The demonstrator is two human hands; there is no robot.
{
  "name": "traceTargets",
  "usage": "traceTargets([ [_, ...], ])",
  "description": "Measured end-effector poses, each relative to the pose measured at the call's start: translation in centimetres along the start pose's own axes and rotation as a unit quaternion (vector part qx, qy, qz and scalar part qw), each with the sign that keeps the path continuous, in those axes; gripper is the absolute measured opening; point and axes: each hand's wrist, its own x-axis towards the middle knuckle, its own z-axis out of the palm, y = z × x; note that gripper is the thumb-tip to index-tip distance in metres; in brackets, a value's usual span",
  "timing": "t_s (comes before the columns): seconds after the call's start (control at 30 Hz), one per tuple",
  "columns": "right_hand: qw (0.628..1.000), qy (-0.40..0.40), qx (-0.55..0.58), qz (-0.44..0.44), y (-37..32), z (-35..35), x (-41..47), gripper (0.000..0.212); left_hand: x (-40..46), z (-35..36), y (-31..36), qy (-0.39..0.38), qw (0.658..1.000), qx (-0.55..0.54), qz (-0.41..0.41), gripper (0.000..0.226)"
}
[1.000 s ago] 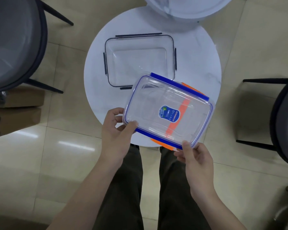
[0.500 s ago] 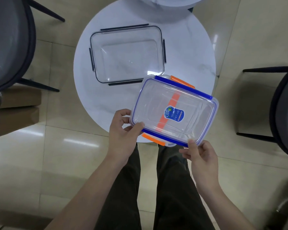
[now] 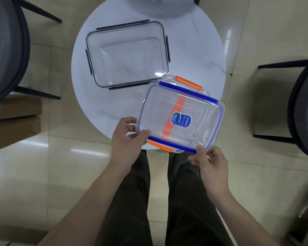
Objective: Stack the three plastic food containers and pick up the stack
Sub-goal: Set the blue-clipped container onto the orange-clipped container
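A: Hands?
B: Left hand (image 3: 127, 139) and right hand (image 3: 211, 163) each pinch a near corner of the blue-clip container (image 3: 180, 118), over the orange-clip container (image 3: 188, 84) at the table (image 3: 194, 50) near edge.
A: Next target?
B: Black-clip container (image 3: 127, 54), up-left toward the far edge; left hand nearer. Whether blue sits seated on orange: unclear.

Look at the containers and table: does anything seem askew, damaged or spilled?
Nothing spilled or broken. The blue-clipped container, held by both hands, sits twisted against the orange-clipped container beneath it, whose clips poke out unevenly.
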Motion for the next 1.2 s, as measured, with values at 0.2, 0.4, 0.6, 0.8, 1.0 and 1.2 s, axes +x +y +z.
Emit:
traceTargets([
  [0.2, 0.997, -0.014, 0.067, 0.036, -0.4, -0.1, 0.0, 0.034, 1.1, -0.5, 1.4, 0.009, 0.997, 0.078, -0.02, 0.044],
  [0.4, 0.971, -0.024, 0.207, 0.121, -0.2, -0.2, -1.1, 0.051, 3.7, -1.3, 4.7, 0.022, 0.993, 0.099, 0.066, 0.041],
  [0.6, 0.938, -0.031, 0.291, 0.184, 0.2, 0.4, -2.3, 0.06, 7.0, 0.5, 8.8, -0.026, 0.981, 0.12, 0.15, 0.028],
  [0.8, 0.942, 0.004, 0.295, 0.16, 0.1, 1.1, -2.8, 0.036, 8.4, 2.2, 9.7, -0.091, 0.964, 0.177, 0.177, 0.029],
  [1.0, 0.941, 0.04, 0.297, 0.159, -0.1, 1.6, -2.9, 0.023, 8.1, 2.7, 9.4, -0.081, 0.97, 0.156, 0.169, 0.026],
  [1.2, 0.937, 0.086, 0.307, 0.143, -0.7, 1.6, -2.2, 0.025, 7.0, 2.2, 8.6, -0.072, 0.973, 0.137, 0.173, 0.019],
])
